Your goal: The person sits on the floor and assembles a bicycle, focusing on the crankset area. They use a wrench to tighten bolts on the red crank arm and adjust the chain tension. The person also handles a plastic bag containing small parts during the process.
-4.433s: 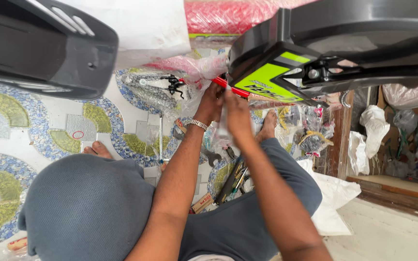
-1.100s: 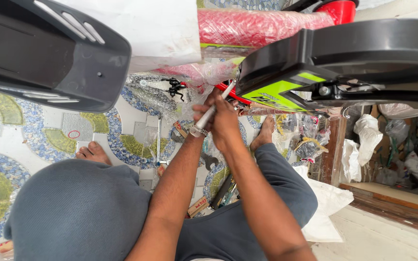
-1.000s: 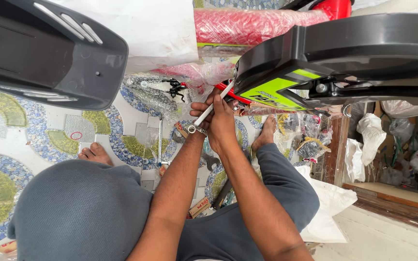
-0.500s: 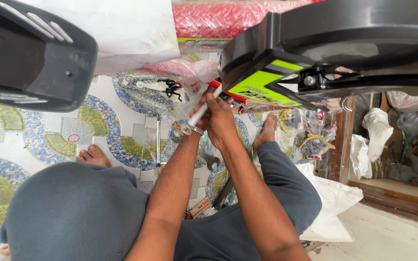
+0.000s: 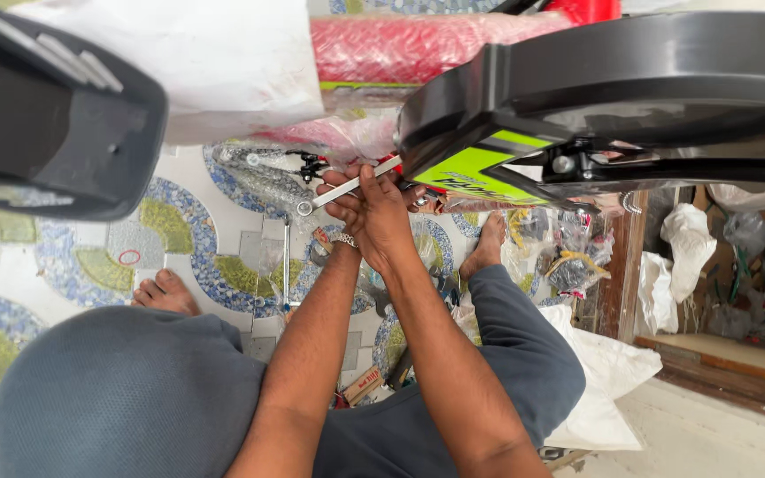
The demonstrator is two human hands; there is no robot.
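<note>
My two hands are clasped together under a black panel with a lime-green patch [image 5: 475, 168]. A silver spanner [image 5: 340, 188] runs between them, its ring end sticking out to the left and its other end up against the panel's lower edge. My right hand [image 5: 385, 215] lies on top and wraps the shaft. My left hand [image 5: 336, 202], with a metal bracelet at the wrist, grips from beneath and is partly hidden by the right. The fastener under the spanner head is out of sight.
A black moulded part [image 5: 46, 124] hangs at the upper left, beside white wrapping [image 5: 223, 62] and a tube in red bubble wrap [image 5: 409, 44]. Below lie a mosaic floor [image 5: 179, 221], my bare feet [image 5: 163, 292], loose tools, plastic bags [image 5: 568, 257] and a wooden sill [image 5: 719, 367].
The spanner's free ring end has swung down and to the left, so the shaft now lies flatter. Both hands stayed clasped at the panel's edge, and the view shifted slightly.
</note>
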